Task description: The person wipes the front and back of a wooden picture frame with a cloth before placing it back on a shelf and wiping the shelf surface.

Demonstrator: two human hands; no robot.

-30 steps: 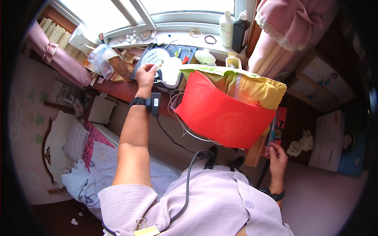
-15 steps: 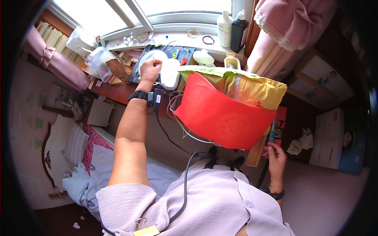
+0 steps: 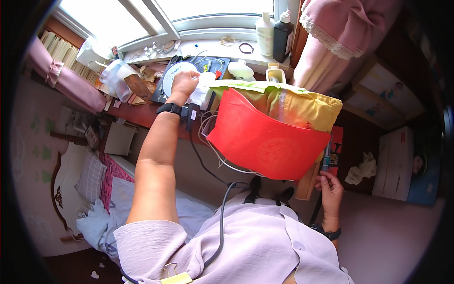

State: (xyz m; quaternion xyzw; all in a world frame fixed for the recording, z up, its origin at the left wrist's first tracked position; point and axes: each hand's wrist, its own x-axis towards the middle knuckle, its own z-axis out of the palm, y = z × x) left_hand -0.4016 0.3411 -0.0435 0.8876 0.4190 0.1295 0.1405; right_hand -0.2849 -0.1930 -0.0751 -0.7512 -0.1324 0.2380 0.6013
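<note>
My left hand (image 3: 185, 86) reaches over the desk, fingers curled together beside a crumpled white piece (image 3: 202, 91) that looks like paper or thin plastic. What the fingers hold, if anything, is hidden. Behind the hand lies a round white disc (image 3: 168, 81) with lettering. Low at the right, my right hand (image 3: 331, 193) has its fingers bent and the thumb near the index finger, just below a blue pen-like thing (image 3: 326, 162); their grip is too small to make out. Between the hands stands a large red envelope (image 3: 269, 142), with a yellow-green bag (image 3: 309, 108) behind it.
White cables (image 3: 213, 151) hang left of the red envelope. Two pump or squeeze bottles, one white (image 3: 265, 35) and one black (image 3: 283, 38), stand on the windowsill. A clear plastic jug (image 3: 116, 78) sits at the desk's left. A bed (image 3: 90, 177) lies below left.
My left hand has shifted slightly right, now overlapping the white piece, which looks more crumpled. My right hand stays nearly where it was. The whole view has shifted slightly.
</note>
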